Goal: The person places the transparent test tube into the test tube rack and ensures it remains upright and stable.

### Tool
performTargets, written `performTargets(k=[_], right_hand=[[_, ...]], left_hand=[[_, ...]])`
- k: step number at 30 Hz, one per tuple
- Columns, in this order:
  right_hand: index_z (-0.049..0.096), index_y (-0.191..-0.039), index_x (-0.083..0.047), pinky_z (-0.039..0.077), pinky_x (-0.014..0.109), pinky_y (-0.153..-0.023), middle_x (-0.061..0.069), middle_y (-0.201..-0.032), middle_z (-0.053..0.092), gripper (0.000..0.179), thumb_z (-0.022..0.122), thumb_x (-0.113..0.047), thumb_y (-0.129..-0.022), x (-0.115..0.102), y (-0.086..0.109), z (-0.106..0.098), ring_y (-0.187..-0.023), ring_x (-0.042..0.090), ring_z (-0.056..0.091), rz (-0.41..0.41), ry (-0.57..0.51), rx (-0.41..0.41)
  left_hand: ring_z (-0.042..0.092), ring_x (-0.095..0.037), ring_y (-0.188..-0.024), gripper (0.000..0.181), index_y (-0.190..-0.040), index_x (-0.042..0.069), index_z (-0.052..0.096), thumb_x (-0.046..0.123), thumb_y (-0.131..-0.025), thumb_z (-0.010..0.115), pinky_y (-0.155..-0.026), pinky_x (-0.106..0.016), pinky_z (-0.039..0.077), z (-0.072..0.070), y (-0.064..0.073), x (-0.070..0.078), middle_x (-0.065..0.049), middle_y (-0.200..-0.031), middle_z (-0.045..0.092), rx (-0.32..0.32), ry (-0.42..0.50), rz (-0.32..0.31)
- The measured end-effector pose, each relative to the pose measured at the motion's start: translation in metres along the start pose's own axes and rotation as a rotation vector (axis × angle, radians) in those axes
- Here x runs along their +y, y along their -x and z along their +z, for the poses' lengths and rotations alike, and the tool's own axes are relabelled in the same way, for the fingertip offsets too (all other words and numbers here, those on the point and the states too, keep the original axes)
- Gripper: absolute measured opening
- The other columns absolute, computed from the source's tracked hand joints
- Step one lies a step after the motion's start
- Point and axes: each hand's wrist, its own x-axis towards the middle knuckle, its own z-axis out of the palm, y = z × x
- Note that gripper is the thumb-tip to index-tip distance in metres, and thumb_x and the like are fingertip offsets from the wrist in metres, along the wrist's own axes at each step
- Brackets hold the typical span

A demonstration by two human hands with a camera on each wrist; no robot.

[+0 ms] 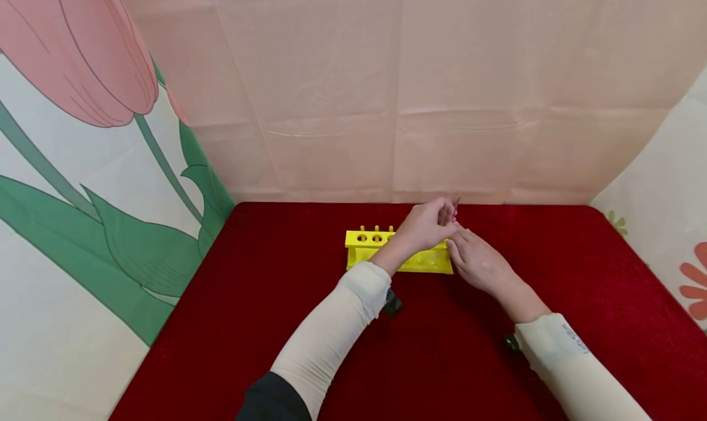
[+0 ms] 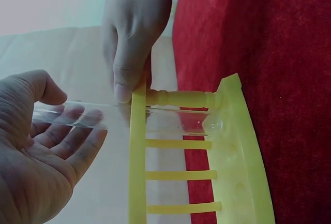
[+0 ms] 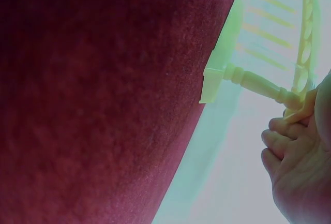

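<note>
Yellow rack [image 1: 421, 263], near frame centre
Left hand [image 1: 422, 227], grip loosely parted around tube [image 2: 176, 122]; right hand [image 1: 480, 260] pinches rack's end

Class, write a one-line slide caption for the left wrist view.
Left hand at a clear test tube seated in a yellow test tube rack; right hand grips the rack's end.

A hand could slip across the worktop [image 1: 276, 255] left of the yellow rack [image 1: 425, 263]; the right hand [image 1: 482, 262] blocks its right end.
</note>
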Motion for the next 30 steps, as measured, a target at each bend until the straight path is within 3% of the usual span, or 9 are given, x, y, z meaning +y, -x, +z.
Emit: performTargets(k=[12, 30], right_hand=[[0.032, -0.153, 0.008, 0.026, 0.06, -0.116, 0.03, -0.159, 0.029, 0.053, 0.044, -0.016, -0.108, -0.0008, 0.0, -0.0027, -0.147, 0.044, 0.031, 0.023, -0.016, -0.03], [0.034, -0.151, 0.01, 0.027, 0.061, -0.116, 0.031, -0.158, 0.029, 0.053, 0.043, -0.018, -0.108, -0.0014, -0.0005, -0.0022, -0.147, 0.045, 0.03, 0.03, -0.032, -0.027]], left_hand=[[0.056, -0.01, -0.086, 0.018, -0.111, 0.017, 0.059, 0.021, -0.095, 0.068, -0.073, -0.015, 0.048, 0.0029, 0.0023, -0.0003, 0.004, -0.095, 0.061, -0.015, 0.008, -0.055], [0.057, -0.011, -0.087, 0.018, -0.11, 0.015, 0.061, 0.017, -0.094, 0.066, -0.074, -0.015, 0.047, 0.0042, 0.0019, -0.0029, 0.005, -0.095, 0.062, -0.01, -0.03, -0.047]])
